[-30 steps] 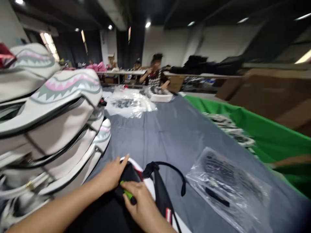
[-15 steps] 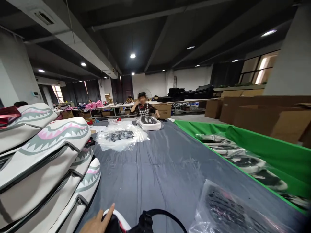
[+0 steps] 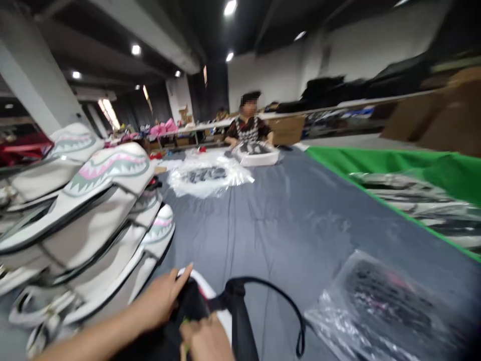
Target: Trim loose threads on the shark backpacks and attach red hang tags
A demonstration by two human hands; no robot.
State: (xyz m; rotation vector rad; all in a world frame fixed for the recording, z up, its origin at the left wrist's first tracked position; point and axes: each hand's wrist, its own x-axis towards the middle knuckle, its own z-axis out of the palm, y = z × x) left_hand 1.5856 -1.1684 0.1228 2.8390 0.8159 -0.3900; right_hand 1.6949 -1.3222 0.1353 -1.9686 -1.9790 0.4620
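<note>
Dim overall, small white ceiling lamps (image 3: 230, 7) glaring beyond and above the grip of the blurred bare right hand (image 3: 208, 337), highlights streaking the clear crinkled plastic bag (image 3: 387, 303) to its right, brown cardboard boxes (image 3: 417, 120) farther off smeared.

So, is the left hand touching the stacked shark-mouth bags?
No, the left hand rests on the black-and-white bag, apart from the stacked bags.

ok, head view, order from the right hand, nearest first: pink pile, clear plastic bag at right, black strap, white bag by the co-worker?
From the right hand:
1. Black strap: just to its right.
2. Clear plastic bag: farther right, on the table.
3. White bag: across the table, before the co-worker.
4. Pink pile: background, left.
</note>
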